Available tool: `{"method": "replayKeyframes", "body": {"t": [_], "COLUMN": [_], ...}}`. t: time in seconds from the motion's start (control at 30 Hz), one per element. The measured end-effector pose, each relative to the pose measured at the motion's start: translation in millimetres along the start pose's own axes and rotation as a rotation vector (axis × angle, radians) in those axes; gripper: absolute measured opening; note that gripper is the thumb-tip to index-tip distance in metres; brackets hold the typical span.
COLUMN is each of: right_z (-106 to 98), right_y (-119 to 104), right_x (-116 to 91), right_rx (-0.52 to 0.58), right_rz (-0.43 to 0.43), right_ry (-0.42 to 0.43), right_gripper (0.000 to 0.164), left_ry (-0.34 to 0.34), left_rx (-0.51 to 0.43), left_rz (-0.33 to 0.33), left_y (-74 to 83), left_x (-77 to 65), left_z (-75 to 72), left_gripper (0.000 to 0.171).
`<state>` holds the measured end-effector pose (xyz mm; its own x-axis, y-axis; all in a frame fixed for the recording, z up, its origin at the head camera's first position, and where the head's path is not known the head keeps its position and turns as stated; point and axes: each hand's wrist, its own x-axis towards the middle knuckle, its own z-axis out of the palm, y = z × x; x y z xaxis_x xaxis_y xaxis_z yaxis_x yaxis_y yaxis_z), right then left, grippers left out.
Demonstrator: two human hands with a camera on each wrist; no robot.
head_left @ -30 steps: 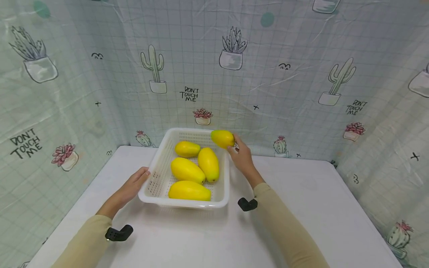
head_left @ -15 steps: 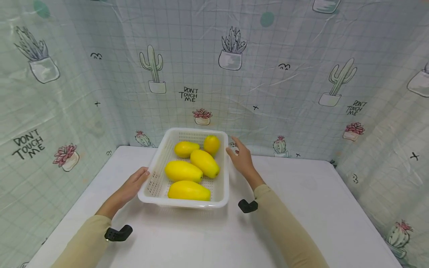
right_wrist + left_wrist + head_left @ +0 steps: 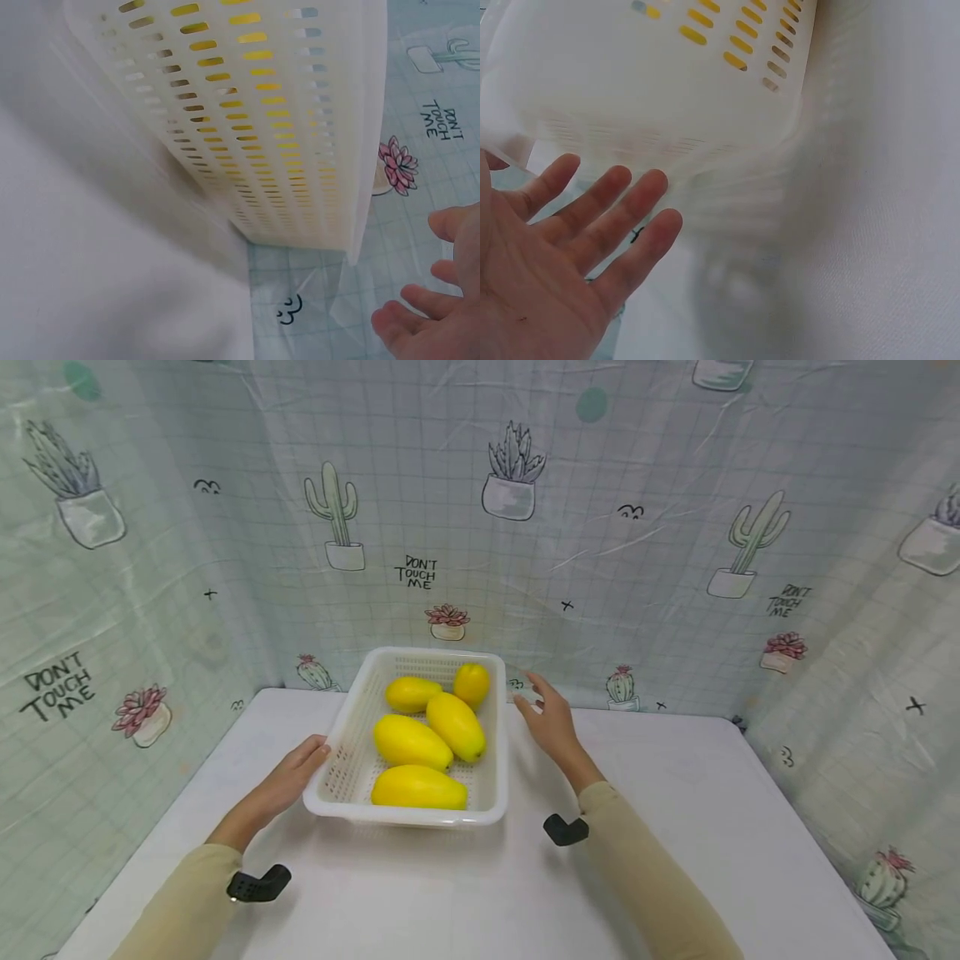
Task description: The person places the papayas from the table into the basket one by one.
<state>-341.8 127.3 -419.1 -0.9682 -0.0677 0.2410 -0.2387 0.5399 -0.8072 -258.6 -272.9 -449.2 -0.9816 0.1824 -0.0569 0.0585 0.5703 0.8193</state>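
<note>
A white perforated plastic basket (image 3: 405, 816) stands on the table and holds several yellow papayas. One papaya (image 3: 471, 685) sits in the far right corner, with another papaya (image 3: 456, 727) just in front of it. My left hand (image 3: 288, 777) is at the basket's left side, thumb at the rim. In the left wrist view its fingers (image 3: 641, 251) spread loosely below the rim, not curled round it. Beyond the right side, my right hand (image 3: 551, 718) hovers apart from the basket with nothing in it; its fingers (image 3: 420, 304) are relaxed and slightly bent.
The white table (image 3: 645, 843) extends in front of the basket and to its right. A patterned curtain (image 3: 570, 552) with cactus drawings rises behind the table and along both sides. Black wrist cameras (image 3: 258, 883) sit at both sleeves.
My right hand has let go of a papaya, which now lies in the basket's far right corner. The hand has drawn slightly away. Middle papayas have shifted; my left hand stays at the rim.
</note>
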Motion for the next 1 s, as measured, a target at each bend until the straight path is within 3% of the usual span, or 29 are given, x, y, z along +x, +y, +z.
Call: {"method": "replayKeyframes", "body": {"t": [0.3, 0.47, 0.7, 1.0], "right_z": [-11.1, -17.1, -22.8, -27.1], "right_y": [-2.2, -3.7, -5.8, -8.8], "right_x": [-9.2, -13.9, -20.5, -29.3], "right_rx": [-0.051, -0.066, -0.089, -0.095], "right_rz": [-0.067, -0.100, -0.152, -0.146], "right_ry": [0.027, 0.038, 0.045, 0.040], "right_gripper": [0.054, 0.055, 0.055, 0.054], "left_ry": [0.000, 0.027, 0.071, 0.107], "left_rx": [0.013, 0.038, 0.120, 0.202], "left_rz": [-0.027, 0.004, 0.002, 0.025], "left_y": [2.9, 7.6, 20.4, 40.0], "left_x": [-1.2, -1.7, -0.4, -2.1], "left_z": [-1.9, -2.4, -3.3, -6.5], "left_gripper": [0.060, 0.061, 0.063, 0.062]}}
